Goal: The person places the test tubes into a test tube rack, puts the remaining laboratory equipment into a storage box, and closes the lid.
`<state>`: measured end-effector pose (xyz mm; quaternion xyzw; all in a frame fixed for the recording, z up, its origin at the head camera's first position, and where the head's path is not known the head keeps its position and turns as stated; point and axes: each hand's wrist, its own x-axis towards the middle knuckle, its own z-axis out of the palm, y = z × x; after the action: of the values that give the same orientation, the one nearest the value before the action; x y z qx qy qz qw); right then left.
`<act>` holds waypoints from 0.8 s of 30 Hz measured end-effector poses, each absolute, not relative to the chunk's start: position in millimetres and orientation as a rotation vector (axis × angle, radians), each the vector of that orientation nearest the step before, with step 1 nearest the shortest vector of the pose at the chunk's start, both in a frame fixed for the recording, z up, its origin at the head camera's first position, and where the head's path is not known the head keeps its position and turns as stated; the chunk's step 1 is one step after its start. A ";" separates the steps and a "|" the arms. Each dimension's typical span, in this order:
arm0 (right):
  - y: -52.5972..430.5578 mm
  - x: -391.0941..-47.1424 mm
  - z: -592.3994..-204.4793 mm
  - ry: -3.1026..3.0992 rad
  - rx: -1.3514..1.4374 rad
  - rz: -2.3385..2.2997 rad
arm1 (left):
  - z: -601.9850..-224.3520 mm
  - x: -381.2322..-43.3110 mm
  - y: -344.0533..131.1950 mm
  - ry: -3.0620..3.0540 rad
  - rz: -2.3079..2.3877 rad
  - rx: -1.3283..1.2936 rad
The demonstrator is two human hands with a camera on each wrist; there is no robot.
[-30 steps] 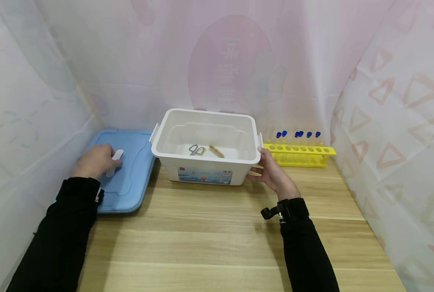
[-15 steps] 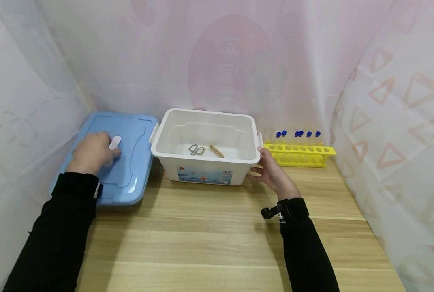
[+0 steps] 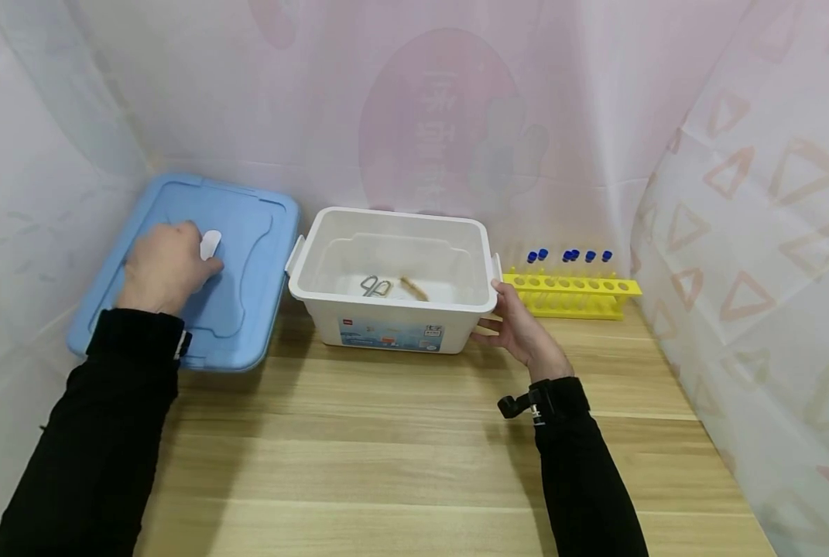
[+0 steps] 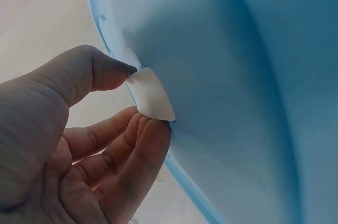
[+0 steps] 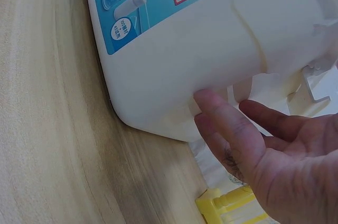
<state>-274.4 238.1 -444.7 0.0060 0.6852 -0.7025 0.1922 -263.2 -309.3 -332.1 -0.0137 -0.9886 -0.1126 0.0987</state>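
Note:
My left hand (image 3: 162,267) pinches the white handle (image 3: 210,244) on top of a blue lid (image 3: 250,240). In the left wrist view the thumb and fingertips close on the white handle (image 4: 152,97). The lid hangs tilted above the tabletop at the left, its near edge casting a shadow. A white plastic box (image 3: 396,316) stands upright in the middle, without a cover. My right hand (image 3: 525,336) rests against its right side, and the right wrist view shows relaxed fingers (image 5: 222,115) touching the wall. Inside the box lie a metal clamp (image 3: 371,286) and a wooden piece (image 3: 414,289).
A yellow test-tube rack (image 3: 577,309) stands to the right of the box, close behind my right hand. Several tubes with blue caps (image 3: 590,256) stand in it. Patterned cloth walls (image 3: 428,116) enclose the wooden table (image 3: 386,449) at the back and sides.
My left hand has raised the blue lid off the tabletop, moving it up and slightly left. The right hand and the white box have stayed in place.

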 end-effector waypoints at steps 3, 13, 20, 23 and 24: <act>238.2 -274.3 -445.1 1.923 0.015 -1.974 | -324.2 -264.6 -308.2 -2.909 -0.314 -0.045; 238.4 -276.0 -445.7 1.918 0.015 -1.976 | -304.4 -267.3 -298.0 -2.837 -0.332 -0.057; 239.0 -277.1 -445.8 1.914 0.015 -1.976 | -293.6 -268.5 -283.7 -2.846 -0.373 -0.082; 238.6 -276.1 -445.2 1.912 0.015 -1.978 | -290.2 -268.7 -277.2 -2.840 -0.390 -0.100; 238.2 -275.6 -444.9 1.913 0.017 -1.979 | -289.1 -268.8 -275.3 -2.841 -0.399 -0.106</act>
<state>-275.6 238.2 -444.9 0.0060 0.6820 -0.7053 0.1935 -268.8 -275.3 -289.1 -0.0365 -0.9806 -0.1376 0.1348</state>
